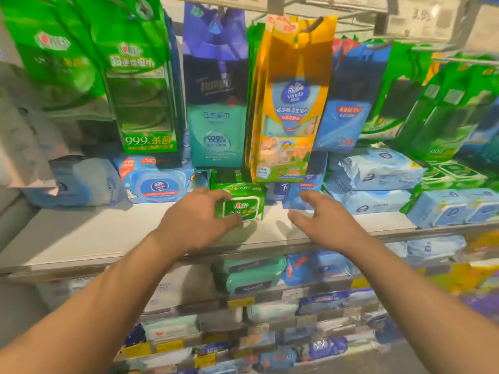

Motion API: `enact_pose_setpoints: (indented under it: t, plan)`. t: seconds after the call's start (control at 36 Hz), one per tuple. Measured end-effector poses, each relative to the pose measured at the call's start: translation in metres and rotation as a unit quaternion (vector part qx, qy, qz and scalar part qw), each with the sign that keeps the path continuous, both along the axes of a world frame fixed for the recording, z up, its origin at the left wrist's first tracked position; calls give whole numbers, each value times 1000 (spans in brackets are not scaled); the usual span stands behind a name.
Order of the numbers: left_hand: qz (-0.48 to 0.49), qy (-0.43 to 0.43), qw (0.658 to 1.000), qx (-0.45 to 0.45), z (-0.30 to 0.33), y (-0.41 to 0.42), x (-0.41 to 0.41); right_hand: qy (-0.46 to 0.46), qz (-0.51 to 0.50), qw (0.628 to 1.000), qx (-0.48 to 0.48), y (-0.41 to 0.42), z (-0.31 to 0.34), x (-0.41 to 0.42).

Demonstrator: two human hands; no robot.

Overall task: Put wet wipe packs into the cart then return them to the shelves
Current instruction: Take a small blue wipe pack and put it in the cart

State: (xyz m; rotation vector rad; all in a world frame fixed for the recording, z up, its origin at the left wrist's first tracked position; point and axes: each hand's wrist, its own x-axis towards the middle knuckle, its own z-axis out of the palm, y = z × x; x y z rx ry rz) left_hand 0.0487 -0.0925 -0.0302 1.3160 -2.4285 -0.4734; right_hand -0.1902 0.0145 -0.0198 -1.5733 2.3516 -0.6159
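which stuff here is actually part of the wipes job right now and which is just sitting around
In the job:
- small green wipe pack, gripped by the left hand
- white shelf under it
- right hand, open beside the pack, holding nothing

Just sitting around:
- hanging yellow pack
- hanging teal pack
- stacked pale blue packs
- lower shelf packs

A shop aisle, wipes section. Tiered white shelves fill the frame, w/ yellow price tags along the lower shelf edges. Stacked blue packs sit at centre right; long hanging multipacks (green, blue, yellow) dangle from wire hooks across the top, many of each kind.
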Motion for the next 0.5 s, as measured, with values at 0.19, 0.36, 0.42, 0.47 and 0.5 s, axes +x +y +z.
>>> enact_pose_setpoints:
  t: [0.19, 0.36, 0.42, 0.47, 0.5]
  plan:
    - [64, 31, 997, -33, -3, 9, -29, -116, -96, 987, -61, -24, -7, -44]
    - [64, 95, 993, 40, -7, 18, -71, -242, -138, 950, -140, -58, -34, -70]
    - [58, 97, 992, 54, -10, 20, -82, -260, -158, 942, -141, -67, -41, -74]
    - [50, 92, 993, 60, -13, 21, -92, -286, -159, 934, -142, -73, -47, -78]
    - [50, 89, 993, 65, -14, 21, -95, -299, -155, 929, -152, -75, -52, -80]
